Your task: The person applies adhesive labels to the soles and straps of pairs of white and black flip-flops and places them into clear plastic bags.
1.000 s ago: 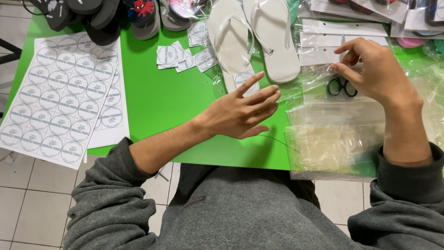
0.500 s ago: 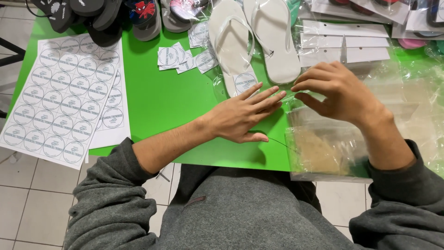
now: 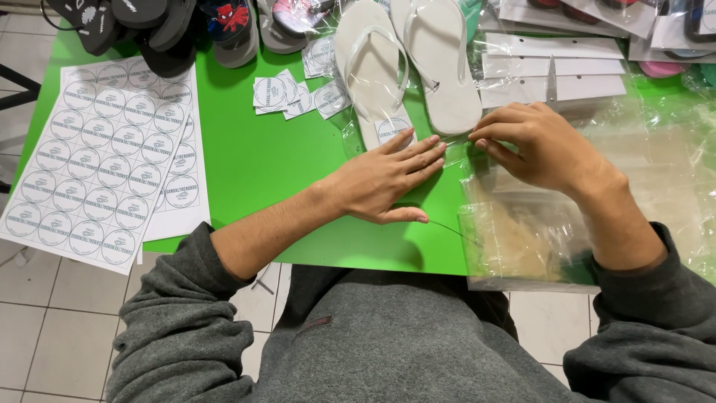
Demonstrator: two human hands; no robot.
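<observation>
Your left hand point(image 3: 388, 179) lies flat on the green table point(image 3: 261, 164), palm down, fingers straight and close together, thumb stretched out toward you. Its fingertips press on the near edge of a clear plastic bag point(image 3: 388, 82) that wraps a pair of white flip-flops point(image 3: 440, 60), just beside the round sticker point(image 3: 393, 130) on the heel end.

Your right hand point(image 3: 537, 145) sits to the right of it, fingers curled and drawn together. The fingertips pinch a bit of clear film at the left edge of the stack of clear plastic bags point(image 3: 567, 224) that covers the near right corner of the table. The fingertips of both hands come very near each other; whether they touch cannot be told.

At the far left of the table lie sheets of round stickers point(image 3: 104, 164), overlapping and reaching past the near edge. Between them and the white flip-flops lies a small scatter of cut-out stickers point(image 3: 291, 93). Along the far edge, on the left, stand several dark and printed flip-flops point(image 3: 171, 30). To the far right lie white card headers point(image 3: 552, 67) and more bagged goods.

Your grey sleeves point(image 3: 179, 313) are pushed up on both forearms.
</observation>
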